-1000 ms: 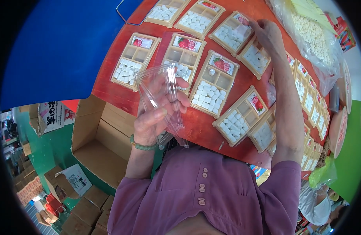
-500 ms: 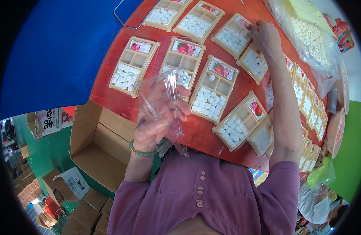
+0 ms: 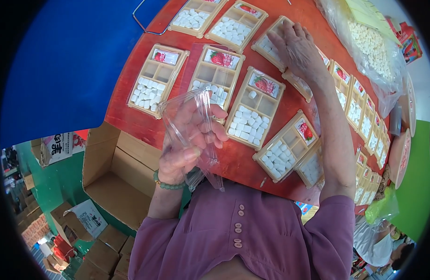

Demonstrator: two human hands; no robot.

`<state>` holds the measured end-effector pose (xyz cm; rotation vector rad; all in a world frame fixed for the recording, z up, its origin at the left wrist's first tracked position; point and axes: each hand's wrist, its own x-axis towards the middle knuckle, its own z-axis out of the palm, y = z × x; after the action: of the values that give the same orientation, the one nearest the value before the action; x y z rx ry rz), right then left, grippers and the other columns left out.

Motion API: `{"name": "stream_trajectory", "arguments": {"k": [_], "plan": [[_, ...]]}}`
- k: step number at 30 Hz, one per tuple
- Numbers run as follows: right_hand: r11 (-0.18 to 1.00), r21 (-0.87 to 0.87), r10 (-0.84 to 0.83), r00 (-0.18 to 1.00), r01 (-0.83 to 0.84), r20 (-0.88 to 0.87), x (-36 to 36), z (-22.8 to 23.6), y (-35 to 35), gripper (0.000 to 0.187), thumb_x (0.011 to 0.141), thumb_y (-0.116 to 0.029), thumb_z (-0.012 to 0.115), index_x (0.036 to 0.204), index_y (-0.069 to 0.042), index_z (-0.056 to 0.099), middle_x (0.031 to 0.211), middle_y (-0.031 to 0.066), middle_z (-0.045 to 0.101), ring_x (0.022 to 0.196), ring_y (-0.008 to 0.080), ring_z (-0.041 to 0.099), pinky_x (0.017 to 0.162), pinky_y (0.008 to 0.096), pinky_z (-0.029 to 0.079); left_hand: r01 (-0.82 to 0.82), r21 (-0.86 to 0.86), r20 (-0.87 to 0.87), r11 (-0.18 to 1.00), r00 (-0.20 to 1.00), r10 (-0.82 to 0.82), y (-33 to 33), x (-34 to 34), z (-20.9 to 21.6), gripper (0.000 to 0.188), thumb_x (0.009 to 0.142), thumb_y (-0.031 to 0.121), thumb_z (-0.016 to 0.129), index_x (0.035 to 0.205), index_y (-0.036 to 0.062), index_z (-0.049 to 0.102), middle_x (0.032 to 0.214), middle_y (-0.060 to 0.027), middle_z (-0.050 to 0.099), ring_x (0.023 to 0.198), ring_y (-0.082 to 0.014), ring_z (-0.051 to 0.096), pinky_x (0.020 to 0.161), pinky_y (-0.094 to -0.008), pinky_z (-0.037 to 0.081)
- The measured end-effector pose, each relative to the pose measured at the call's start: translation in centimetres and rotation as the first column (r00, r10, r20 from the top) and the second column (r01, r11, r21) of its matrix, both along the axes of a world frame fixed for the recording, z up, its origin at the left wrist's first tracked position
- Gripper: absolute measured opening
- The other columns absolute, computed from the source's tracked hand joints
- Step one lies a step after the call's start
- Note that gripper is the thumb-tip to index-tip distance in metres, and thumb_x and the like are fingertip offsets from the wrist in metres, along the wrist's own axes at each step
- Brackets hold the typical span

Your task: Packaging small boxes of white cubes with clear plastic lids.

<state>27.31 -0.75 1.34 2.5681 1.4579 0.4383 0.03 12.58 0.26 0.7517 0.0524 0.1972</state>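
The left hand (image 3: 189, 144) is curling its fingers around a clear lid (image 3: 189, 119), pinching it upright above the table's (image 3: 145, 109) near edge, while the right hand (image 3: 299, 46) is stretching far out, fingers spread flat and pressing on a tray (image 3: 271, 39). That palm is hiding most of its tray, and the lid's see-through edges are blurring into the trays behind. Tan divided trays (image 3: 254, 107) are lying in rows, holding white candies (image 3: 245, 123), and a bag (image 3: 369, 44) of more is sitting at the far right.

Trays (image 3: 255, 106) crowd red table (image 3: 131, 100) – narrow gaps only; left edge bare.
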Motion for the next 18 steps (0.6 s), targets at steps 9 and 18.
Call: {"name": "stream_trajectory", "arguments": {"k": [9, 18], "plan": [[0.989, 0.147, -0.015, 0.998, 0.007, 0.054, 2.0, -4.9, 0.1, 0.040, 0.087, -0.008, 0.047, 0.127, -0.013, 0.045, 0.136, 0.0259, 0.036, 0.125, 0.0474, 0.035, 0.108, 0.0491, 0.026, -0.010, -0.002, -0.004, 1.000, 1.000, 0.010, -0.1, 0.1, 0.0, 0.093, 0.065, 0.030, 0.071, 0.139, 0.0000, 0.024, 0.121, -0.0205, 0.045, 0.094, -0.0250, 0.057, 0.075, -0.0315, 0.049], [0.993, 0.086, 0.076, 0.991, -0.086, 0.112, -0.1, -3.0, 2.0, 0.034, 0.096, -0.021, 0.035, 0.128, -0.011, 0.043, 0.136, 0.0263, 0.036, 0.128, 0.0457, 0.031, 0.109, 0.0493, 0.023, -0.067, 0.134, -0.065, 0.989, 0.995, 0.076, -0.8, 0.0, 0.7, 0.094, 0.070, 0.036, 0.069, 0.138, -0.0080, 0.020, 0.122, -0.0205, 0.045, 0.097, -0.0269, 0.057, 0.080, -0.0322, 0.048]]}}
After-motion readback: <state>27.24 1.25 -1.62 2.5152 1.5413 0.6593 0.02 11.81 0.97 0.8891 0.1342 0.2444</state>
